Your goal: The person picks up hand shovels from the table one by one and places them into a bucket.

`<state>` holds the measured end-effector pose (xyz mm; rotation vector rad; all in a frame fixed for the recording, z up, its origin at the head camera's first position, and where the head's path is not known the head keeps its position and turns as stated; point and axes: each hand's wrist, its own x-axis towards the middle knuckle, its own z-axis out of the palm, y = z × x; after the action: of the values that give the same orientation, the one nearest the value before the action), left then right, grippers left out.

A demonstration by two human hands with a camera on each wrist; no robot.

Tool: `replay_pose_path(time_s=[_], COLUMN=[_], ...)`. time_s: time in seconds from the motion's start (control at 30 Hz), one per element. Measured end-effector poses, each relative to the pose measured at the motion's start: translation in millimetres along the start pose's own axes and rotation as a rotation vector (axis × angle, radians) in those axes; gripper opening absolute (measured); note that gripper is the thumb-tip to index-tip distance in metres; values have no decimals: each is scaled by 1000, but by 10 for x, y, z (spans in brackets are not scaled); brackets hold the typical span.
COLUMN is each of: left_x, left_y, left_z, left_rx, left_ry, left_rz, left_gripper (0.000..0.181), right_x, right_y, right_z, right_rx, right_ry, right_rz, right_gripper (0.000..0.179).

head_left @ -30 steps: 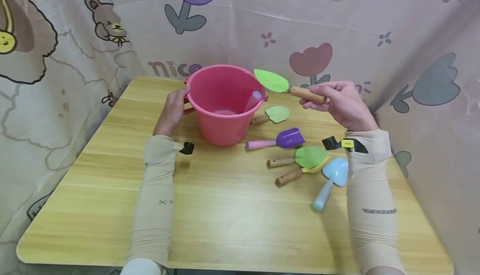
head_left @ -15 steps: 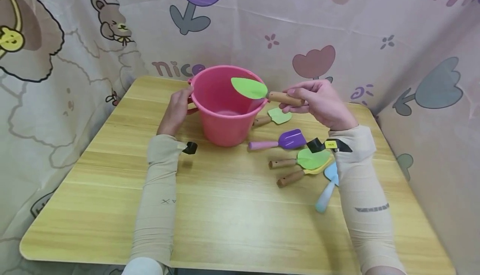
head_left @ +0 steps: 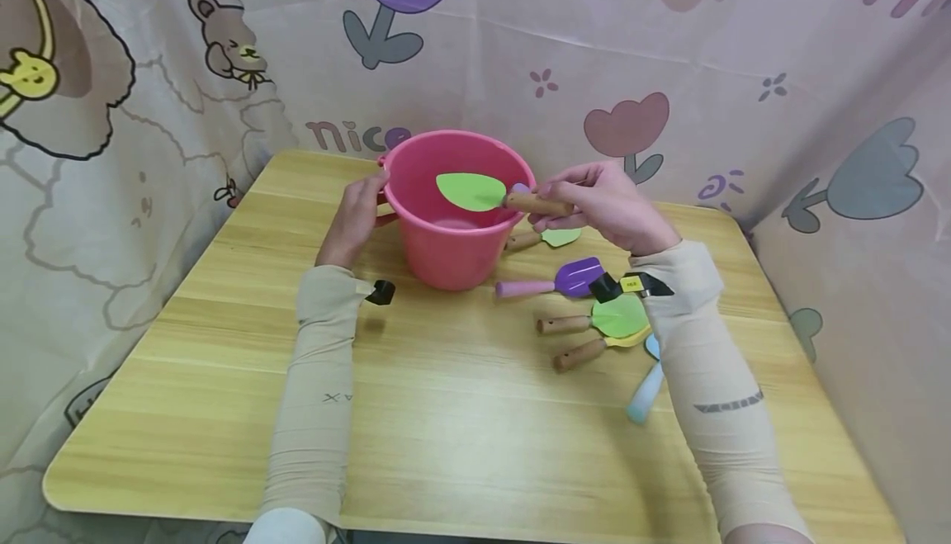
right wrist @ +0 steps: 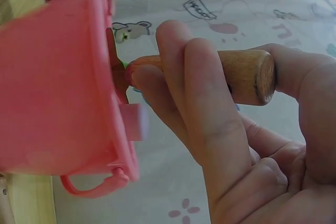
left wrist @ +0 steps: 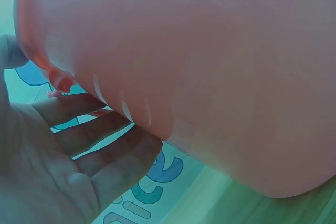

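A pink bucket (head_left: 453, 255) stands upright at the back of the table. My left hand (head_left: 352, 220) holds it at the left side; in the left wrist view the thumb is at the rim and the fingers (left wrist: 115, 161) lie along the outer wall. My right hand (head_left: 594, 205) pinches the wooden handle (right wrist: 247, 77) of a toy trowel with a pointed green blade (head_left: 471, 191). That blade is over the bucket's mouth, the handle crossing above the right rim. A lavender handle (right wrist: 136, 121) of another tool sticks out of the bucket beside it.
Right of the bucket lie a pale green shovel (head_left: 560, 237), a purple shovel (head_left: 575, 278), a green trowel (head_left: 620, 315), a yellow tool with wooden handle (head_left: 583, 354) and a blue trowel (head_left: 645, 393), partly under the right forearm. A printed curtain (head_left: 490, 57) hangs behind the table.
My right hand has carried the green trowel left and down, from right of the bucket to over its mouth. My left hand stays at the bucket's side.
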<state>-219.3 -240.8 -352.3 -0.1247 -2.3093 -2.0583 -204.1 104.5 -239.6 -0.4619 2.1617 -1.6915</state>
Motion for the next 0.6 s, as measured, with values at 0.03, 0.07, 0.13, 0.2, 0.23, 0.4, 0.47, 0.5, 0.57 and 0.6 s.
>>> replay_pose_path(time_s=[0.03,0.07,0.13,0.2,0.23,0.4,0.47,0.5,0.57,0.6], left_x=[1,1,0,1,-2,-10,-7,-5,-4,-6], left_y=[2,4,1,-3,-3,-2,-4,-5,-6,-4], left_z=[-2,-3,-4,0,1,-1,-2,-4,-7,-8], left_rx=[-1,-1,-1,1,3,6,1,1,0,1], left_ry=[0,-1,-1,-1,-1,-5,-4,-4,-2,-1], left_rz=[-1,-5,-8,-13,-13,-3,5,7,8,8], left_gripper=[60,61,61,61,61,61,61,61,61,61], right_x=[11,19,38,53,62,97,110,115,125,128], right_y=[0,0,4,16,22,27,17,10,-6,-14], right_z=[14,29,52,65,71,97,109,114,122,126], right_rx=[-10,-24,-41,-58,-66,-76,-76,-81,-100,-116], right_ry=[-16,-26,-48,-55,-60,-62,-61,-59,-61,-63], right_rz=[0,1,0,3,2,27,36,40,46,47], right_gripper=[28,28,28,27,27,26,26,26,25,25])
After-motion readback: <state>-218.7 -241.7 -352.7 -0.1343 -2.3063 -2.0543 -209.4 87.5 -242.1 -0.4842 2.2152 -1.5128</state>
